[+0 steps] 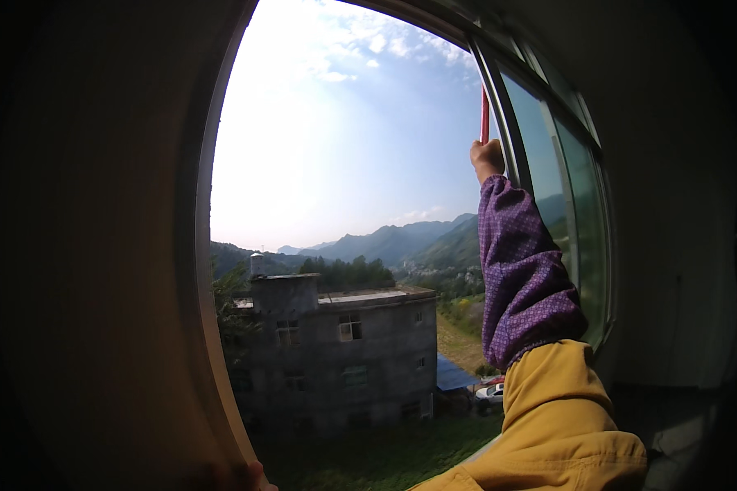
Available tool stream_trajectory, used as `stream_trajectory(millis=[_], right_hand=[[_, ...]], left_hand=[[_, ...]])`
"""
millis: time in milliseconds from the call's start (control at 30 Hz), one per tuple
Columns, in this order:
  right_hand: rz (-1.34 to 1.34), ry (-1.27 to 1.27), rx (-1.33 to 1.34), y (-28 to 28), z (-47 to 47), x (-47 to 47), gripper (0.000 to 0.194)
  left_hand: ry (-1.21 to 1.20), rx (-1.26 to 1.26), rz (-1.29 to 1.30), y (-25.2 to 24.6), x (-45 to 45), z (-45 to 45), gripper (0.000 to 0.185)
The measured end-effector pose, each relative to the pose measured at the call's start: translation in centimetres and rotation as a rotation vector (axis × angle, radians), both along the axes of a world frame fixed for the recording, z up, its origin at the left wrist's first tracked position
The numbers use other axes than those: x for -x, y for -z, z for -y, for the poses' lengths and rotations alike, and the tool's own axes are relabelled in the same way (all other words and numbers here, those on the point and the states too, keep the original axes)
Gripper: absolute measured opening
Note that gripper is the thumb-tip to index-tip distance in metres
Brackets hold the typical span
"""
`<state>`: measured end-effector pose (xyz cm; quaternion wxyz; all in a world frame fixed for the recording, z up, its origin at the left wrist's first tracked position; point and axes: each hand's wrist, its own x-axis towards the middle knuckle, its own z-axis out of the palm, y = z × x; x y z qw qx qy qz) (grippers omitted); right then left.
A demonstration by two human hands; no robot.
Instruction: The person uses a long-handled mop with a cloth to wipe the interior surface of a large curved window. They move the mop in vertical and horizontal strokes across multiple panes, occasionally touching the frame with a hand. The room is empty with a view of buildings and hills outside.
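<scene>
My right hand, at the end of a purple patterned sleeve cover over a yellow sleeve, reaches out through the open window. It is closed around a red pole that rises along the outer side of the sliding sash's metal frame; the pole's upper part is hidden behind the frame. Low at the left, the fingers of my left hand rest at the edge of the window frame. Most of that hand is dark or cut off by the picture's edge.
Glass panes fill the window's right side. A dark wall borders the opening on the left. Outside and below stand a grey concrete building, a blue roof and a white car, with mountains beyond. The drop outside is several storeys.
</scene>
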<state>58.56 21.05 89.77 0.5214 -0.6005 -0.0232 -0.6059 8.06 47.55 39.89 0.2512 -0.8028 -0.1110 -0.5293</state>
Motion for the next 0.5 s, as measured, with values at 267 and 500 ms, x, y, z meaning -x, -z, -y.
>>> stream_trajectory(millis=[267,500], right_hand=[[0.029,0.044,-0.053,2.0,-1.0,0.3,0.037],[0.075,-0.154,-0.159,10.9,-4.8,-1.1,0.046]], left_hand=[[0.039,0.028,0.007,-3.7,0.3,-0.2,0.015],[0.107,0.001,0.048,-6.7,-2.3,-0.2,0.014]])
